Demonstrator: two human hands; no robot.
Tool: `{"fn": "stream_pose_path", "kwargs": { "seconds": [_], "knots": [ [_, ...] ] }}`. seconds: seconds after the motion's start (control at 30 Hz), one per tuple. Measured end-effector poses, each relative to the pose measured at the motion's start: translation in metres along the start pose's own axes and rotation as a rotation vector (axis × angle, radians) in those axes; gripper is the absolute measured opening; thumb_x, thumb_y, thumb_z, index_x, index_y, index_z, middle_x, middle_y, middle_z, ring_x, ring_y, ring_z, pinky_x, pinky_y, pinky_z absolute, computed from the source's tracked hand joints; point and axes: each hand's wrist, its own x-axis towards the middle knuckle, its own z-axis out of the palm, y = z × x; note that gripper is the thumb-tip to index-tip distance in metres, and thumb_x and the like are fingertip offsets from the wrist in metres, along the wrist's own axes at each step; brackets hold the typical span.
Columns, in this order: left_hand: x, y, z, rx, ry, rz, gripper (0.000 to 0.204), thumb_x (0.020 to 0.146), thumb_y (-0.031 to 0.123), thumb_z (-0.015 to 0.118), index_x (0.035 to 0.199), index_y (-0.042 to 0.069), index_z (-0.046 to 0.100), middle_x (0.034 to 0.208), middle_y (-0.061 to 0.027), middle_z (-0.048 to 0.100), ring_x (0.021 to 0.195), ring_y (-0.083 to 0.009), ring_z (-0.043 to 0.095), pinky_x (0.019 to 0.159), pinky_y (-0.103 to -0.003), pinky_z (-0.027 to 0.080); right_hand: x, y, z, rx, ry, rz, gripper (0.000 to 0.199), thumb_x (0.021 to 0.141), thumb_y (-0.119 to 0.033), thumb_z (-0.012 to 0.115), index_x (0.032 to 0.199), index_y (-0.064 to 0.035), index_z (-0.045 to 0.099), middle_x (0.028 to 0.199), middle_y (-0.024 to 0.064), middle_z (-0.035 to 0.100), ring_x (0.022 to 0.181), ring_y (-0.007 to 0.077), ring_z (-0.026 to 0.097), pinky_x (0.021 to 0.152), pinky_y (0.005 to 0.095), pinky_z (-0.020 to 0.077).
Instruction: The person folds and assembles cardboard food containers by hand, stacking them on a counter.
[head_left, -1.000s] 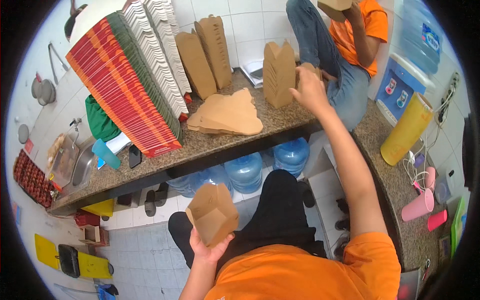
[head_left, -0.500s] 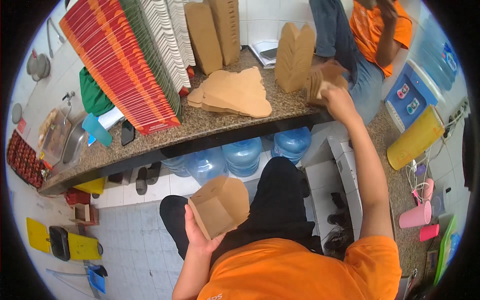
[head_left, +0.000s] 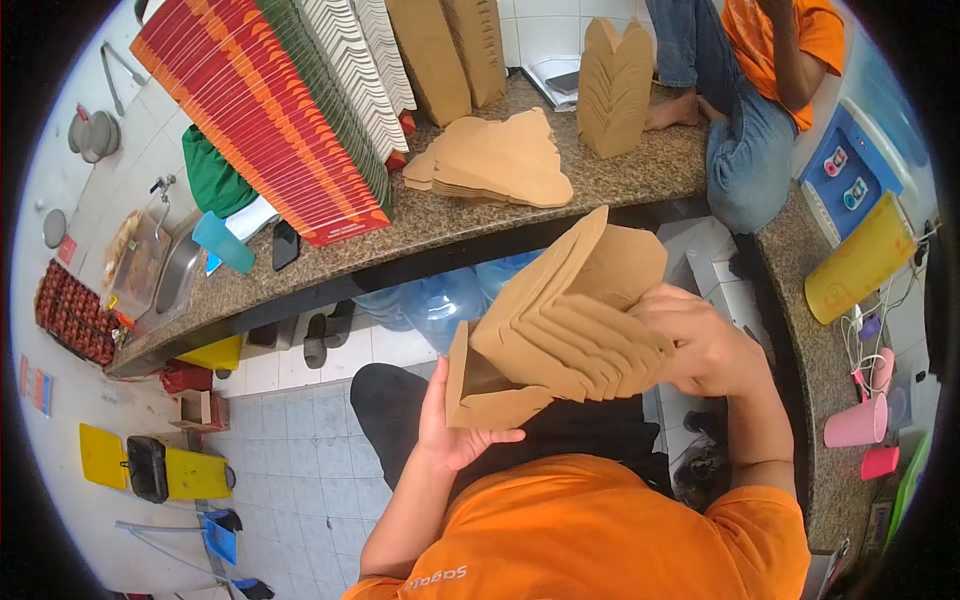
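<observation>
Over my lap, my left hand [head_left: 452, 432] is closed around a folded brown cardboard food box [head_left: 500, 408], its thumb up one side. My right hand [head_left: 705, 345] grips a stack of nested brown food boxes [head_left: 590, 330] by its right end. The stack lies tilted, with its left end in or against the mouth of the single box; the overlap hides the exact contact. On the counter beyond are flat brown cardboard blanks [head_left: 500, 160] in a pile. Another stack of nested brown boxes [head_left: 612, 100] stands upright to their right.
Tall stacks of red printed boxes [head_left: 265, 120] and brown boxes [head_left: 428, 60] stand on the granite counter [head_left: 420, 228]. Blue water bottles [head_left: 440, 300] sit underneath. Another person's bent leg [head_left: 745, 160] rests at the back right. Pink cups [head_left: 855, 420] stand on the right counter.
My right hand has brought a stack of boxes from the counter's right end down to the box in my left hand. The view has shifted slightly.
</observation>
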Motion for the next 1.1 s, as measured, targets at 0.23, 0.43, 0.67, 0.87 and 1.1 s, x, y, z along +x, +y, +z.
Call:
{"fn": "stream_pose_path", "kwargs": {
  "seconds": [0.23,0.43,0.67,0.87,1.1],
  "knots": [
    [-0.005,-0.002,-0.012,0.167,0.042,0.002,0.075,0.103,0.068,0.038,0.154,0.013,0.045,0.144,-0.02,0.059,0.121,-0.043,0.067,0.079,-0.066,0.063,0.008,0.002,-0.006,0.576,-0.581,0.073,0.027,0.089,-0.007,0.068,0.115,-0.0001,0.072,0.127,0.0201,0.067,0.115,0.0395,0.065,0.103,0.0464,0.0488],
    [-0.011,-0.008,-0.02,0.509,0.124,0.355,0.062,0.101,0.049,0.061,0.147,0.011,0.044,0.13,-0.0083,0.059,0.121,-0.024,0.061,0.107,-0.036,0.048,-0.042,0.021,0.075,0.422,-0.326,0.176,0.044,0.099,-0.017,0.066,0.139,0.001,0.06,0.145,0.0216,0.059,0.135,0.0377,0.053,0.114,0.0434,0.041],
    [-0.008,-0.003,-0.001,0.548,0.13,0.469,0.068,0.1,0.057,0.061,0.145,0.01,0.042,0.137,-0.0104,0.055,0.128,-0.0216,0.056,0.106,-0.036,0.047,-0.05,0.013,0.113,0.333,-0.159,0.334,0.042,0.097,-0.019,0.069,0.134,0.0004,0.062,0.139,0.0209,0.061,0.13,0.038,0.055,0.11,0.0446,0.0429],
    [-0.003,-0.016,0.004,0.647,-0.023,0.519,0.076,0.094,0.058,0.072,0.144,0.01,0.042,0.14,-0.0119,0.054,0.133,-0.0247,0.053,0.111,-0.038,0.043,-0.033,0.014,0.119,0.437,-0.164,0.28,0.042,0.096,-0.02,0.071,0.132,-0.0006,0.063,0.134,0.0211,0.063,0.125,0.0388,0.058,0.107,0.0454,0.0445],
    [0.001,-0.017,0.009,0.842,0.012,0.591,0.076,0.089,0.05,0.08,0.141,0.008,0.044,0.139,-0.0106,0.052,0.131,-0.0242,0.051,0.111,-0.039,0.041,-0.022,0.018,0.134,0.564,-0.164,0.246,0.042,0.094,-0.022,0.073,0.129,-0.0018,0.063,0.129,0.0212,0.065,0.119,0.0398,0.06,0.103,0.0462,0.0464]
  ]
}}
